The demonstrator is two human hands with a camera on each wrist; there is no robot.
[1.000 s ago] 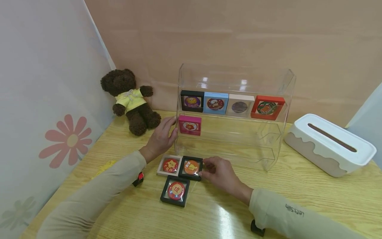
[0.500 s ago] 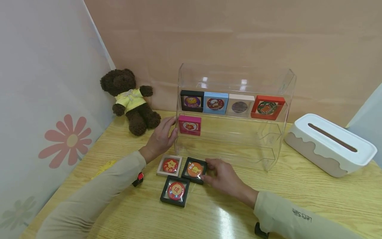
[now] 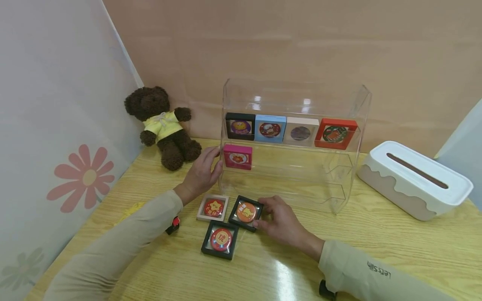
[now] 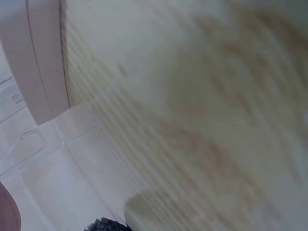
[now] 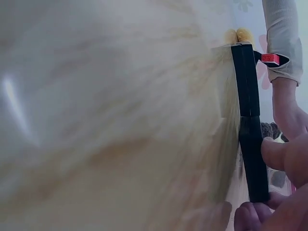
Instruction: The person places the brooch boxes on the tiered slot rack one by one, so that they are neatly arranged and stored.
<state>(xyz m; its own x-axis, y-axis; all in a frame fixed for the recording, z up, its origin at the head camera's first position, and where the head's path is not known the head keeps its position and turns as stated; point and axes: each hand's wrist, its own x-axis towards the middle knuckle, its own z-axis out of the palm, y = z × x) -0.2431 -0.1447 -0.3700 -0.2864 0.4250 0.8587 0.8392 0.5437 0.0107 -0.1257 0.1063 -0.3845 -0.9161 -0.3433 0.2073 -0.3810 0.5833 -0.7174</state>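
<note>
Since a second ago, the black frame with the orange badge (image 3: 246, 212) has been turned and slid rightward, and a wedge-shaped gap is now left beside the cream frame (image 3: 213, 207). By this it seems to be singled out for handling. It is placed on the worktop (image 3: 260, 267), before the front left corner of the clear rack (image 3: 290, 98); whether the black frame with the red badge (image 3: 220, 240) is touched by it cannot be told. Its right edge is pinched between thumb and fingers of the right hand (image 3: 284, 219), whose forearm is angled in low from the near right. The left hand (image 3: 201, 171) is rested against the rack's left side, its fingers loosely extended.
</note>
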